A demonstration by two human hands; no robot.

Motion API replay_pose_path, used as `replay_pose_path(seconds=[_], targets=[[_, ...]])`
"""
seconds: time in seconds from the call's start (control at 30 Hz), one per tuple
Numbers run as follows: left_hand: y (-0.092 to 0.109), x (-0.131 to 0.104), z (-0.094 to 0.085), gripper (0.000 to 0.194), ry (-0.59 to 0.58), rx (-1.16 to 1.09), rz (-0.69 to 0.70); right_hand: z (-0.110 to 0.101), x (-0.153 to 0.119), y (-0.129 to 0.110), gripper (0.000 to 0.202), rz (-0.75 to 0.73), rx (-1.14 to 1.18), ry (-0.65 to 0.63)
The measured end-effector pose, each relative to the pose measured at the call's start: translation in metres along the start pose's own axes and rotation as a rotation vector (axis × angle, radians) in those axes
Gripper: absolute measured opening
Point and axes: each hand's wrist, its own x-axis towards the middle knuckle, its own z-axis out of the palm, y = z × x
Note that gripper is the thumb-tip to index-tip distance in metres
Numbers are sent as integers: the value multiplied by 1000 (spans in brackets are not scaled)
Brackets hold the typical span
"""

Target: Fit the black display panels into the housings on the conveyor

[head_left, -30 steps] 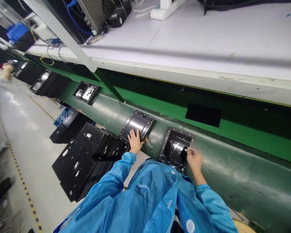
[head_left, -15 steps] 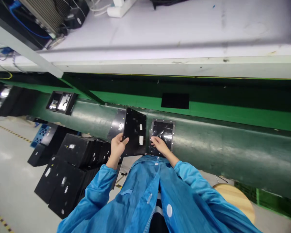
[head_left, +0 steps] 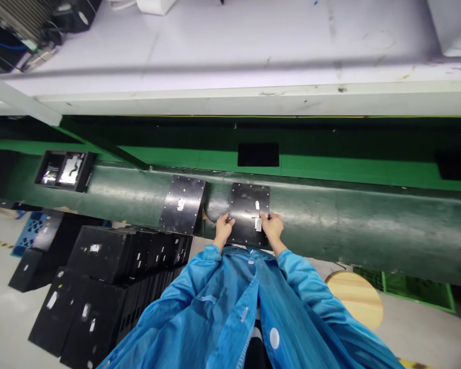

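While both hands worked close in front of the body, a black panel (head_left: 246,212) lay at twelve o'clock from the blue coat (head_left: 234,292), roughly flat over the green bench (head_left: 369,220); what was beneath it was hidden. The left hand (head_left: 223,230) was at the panel's eight o'clock, its thumb and curled fingers pinching the left edge. The right hand (head_left: 273,228) was at four o'clock, thumb over the right edge beside a white label (head_left: 258,224), its other fingers bent together along the side; their tips could not be seen.

Near the panel, at nine o'clock, a second black panel (head_left: 181,205) lay apart on the bench, with screws or holes dotted around its border. Farther out, between nine and ten, sat an open black case (head_left: 87,171). Stacked black panels (head_left: 88,307) filled eight o'clock, and a round wooden stool (head_left: 355,300) stood at four, just beside a green crate (head_left: 418,292).
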Motion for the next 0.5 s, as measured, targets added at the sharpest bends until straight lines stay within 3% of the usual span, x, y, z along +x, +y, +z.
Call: replay_pose_path(seconds=[0.17,0.37,0.5], targets=[[-11,6,-1,35,52,193,-28,6,-3,11,39,-70,10,92],[-10,18,7,31,-104,141,-79,2,5,14,41,22,16,-76],[-7,23,14,26,-73,146,-112,-4,3,20,44,58,39,-172]])
